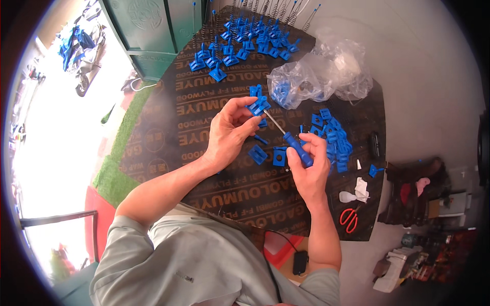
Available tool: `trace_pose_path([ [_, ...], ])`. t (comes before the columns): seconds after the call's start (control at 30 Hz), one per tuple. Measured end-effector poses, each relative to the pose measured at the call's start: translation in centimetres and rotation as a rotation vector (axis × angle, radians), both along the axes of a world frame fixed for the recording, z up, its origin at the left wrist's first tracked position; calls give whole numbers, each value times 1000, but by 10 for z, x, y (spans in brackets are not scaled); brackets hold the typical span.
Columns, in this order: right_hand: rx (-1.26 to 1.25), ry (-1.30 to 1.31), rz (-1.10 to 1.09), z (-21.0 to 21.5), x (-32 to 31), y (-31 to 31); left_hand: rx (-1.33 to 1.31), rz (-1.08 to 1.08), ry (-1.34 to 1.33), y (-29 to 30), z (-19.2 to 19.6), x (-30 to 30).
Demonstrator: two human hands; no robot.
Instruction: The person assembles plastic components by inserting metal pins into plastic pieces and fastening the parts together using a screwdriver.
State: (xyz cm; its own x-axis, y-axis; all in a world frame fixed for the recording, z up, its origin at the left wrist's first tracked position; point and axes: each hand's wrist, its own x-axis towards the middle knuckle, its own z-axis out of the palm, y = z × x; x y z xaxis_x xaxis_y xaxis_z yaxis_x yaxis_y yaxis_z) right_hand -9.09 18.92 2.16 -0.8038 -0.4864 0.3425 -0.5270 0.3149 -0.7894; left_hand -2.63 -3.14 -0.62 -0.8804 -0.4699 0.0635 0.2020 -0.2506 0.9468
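Observation:
My left hand (228,130) pinches a small blue plastic part (260,105) above the middle of the dark plywood table. In my right hand (311,171) is a screwdriver (291,137) with a blue handle and a metal shaft. Its tip meets the blue part or lies right beside it; I cannot tell which. Below the hands lie loose blue pieces: a flat plate (257,154) and a square piece with a round hole (279,156). Just right of the screwdriver, a pile of blue square pieces (334,140) spreads over the table.
Many blue bases with upright springs (250,38) crowd the table's far end. A clear plastic bag (319,76) with blue pieces lies at the far right. Red-handled scissors (349,220), a crumpled white tissue (362,189) and a black object (375,145) lie along the right edge.

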Motion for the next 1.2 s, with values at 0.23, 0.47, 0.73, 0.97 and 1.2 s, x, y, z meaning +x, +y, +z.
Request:
trace_pose_path([
  [0.23, 63, 46, 35, -4, -5, 5, -8, -31, 21, 0, -2, 0],
  [0.47, -69, -112, 44, 1, 4, 0, -4, -17, 20, -1, 2, 1],
  [0.73, -53, 108, -12, -6, -7, 3, 95, -67, 18, -4, 7, 0],
  [0.97, -85, 123, -28, -4, -5, 3, 153, -104, 71, -4, 1, 1],
  [1.2, -90, 176, -37, -5, -6, 3, 137, -61, 39, -2, 4, 0],
])
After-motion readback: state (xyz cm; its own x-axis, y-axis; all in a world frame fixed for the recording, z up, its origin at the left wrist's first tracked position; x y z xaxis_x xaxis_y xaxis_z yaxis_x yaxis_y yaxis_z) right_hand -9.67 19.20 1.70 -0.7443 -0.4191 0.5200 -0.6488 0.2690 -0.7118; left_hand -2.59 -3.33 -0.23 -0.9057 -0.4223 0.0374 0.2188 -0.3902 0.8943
